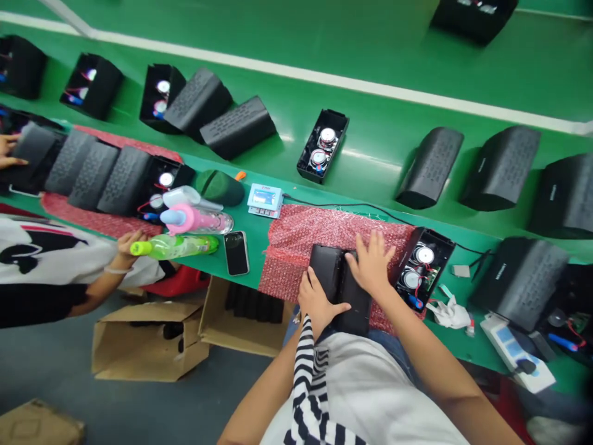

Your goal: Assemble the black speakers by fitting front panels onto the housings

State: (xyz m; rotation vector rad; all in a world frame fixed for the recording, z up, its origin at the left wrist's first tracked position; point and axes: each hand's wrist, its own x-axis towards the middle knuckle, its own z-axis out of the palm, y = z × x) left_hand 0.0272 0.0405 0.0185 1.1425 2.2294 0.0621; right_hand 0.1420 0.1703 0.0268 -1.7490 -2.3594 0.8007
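Two black speaker housing pieces lie side by side on red bubble wrap (290, 253) in front of me. My left hand (317, 301) rests on the left housing piece (325, 262), its fingers stretched upward and its thumb out to the right. On the right housing piece (356, 303) my right hand (372, 266) lies with the fingers spread. Both hands are open, and neither is wrapped round anything. Close to my right hand stands an open speaker housing (424, 266), showing two round white-backed drivers, coloured wires and a blue connector.
Speaker housings such as this one (323, 146) stand along the green belt. A small meter (265, 201), phone (236, 253) and green bottle (178, 247) lie to the left, where a co-worker's hand (131, 244) touches the bottle. Cardboard boxes (151, 340) stand below the table edge.
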